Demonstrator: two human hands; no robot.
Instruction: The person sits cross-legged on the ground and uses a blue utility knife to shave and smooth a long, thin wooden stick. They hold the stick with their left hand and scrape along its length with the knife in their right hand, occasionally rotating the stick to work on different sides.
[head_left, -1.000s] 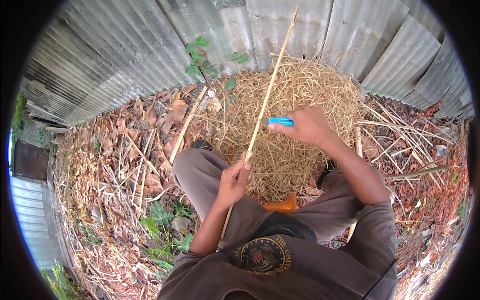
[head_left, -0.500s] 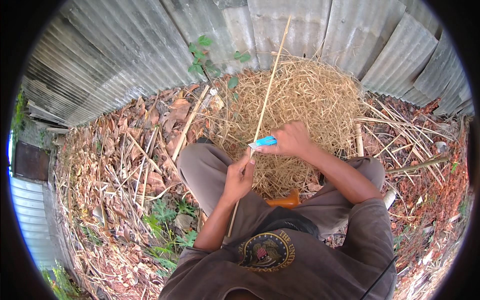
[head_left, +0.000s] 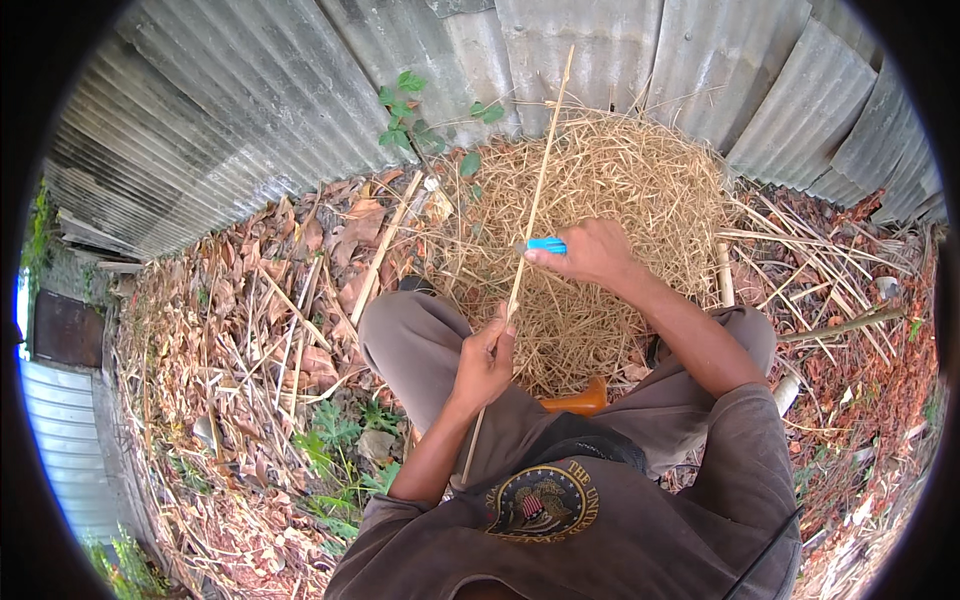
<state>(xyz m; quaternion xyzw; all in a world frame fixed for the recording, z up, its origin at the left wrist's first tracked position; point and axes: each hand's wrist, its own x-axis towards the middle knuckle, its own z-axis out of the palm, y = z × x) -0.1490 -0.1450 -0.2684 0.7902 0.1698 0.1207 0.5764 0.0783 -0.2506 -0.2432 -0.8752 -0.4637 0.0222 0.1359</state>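
A long, thin strip of pale wood or bamboo [head_left: 541,183] runs slantwise from over my lap toward the metal wall. My left hand [head_left: 487,360] is closed round its lower part, with the thumb and fingers pinching it. In my right hand [head_left: 592,250] is a utility knife [head_left: 546,245] with a bright blue handle. Its blade lies against the strip, a short way beyond my left hand. Beneath the knife spreads a heap of dry shavings [head_left: 620,190].
Corrugated metal sheets [head_left: 580,60] stand behind the heap. Dry leaves [head_left: 250,330] and sticks cover the ground at left; more split strips [head_left: 820,270] lie at right. An orange object [head_left: 580,398] sits between my legs. Green plants [head_left: 335,430] grow beside my left arm.
My right hand has moved the knife farther along the strip, away from my left hand. The strip's far end has dipped slightly toward me.
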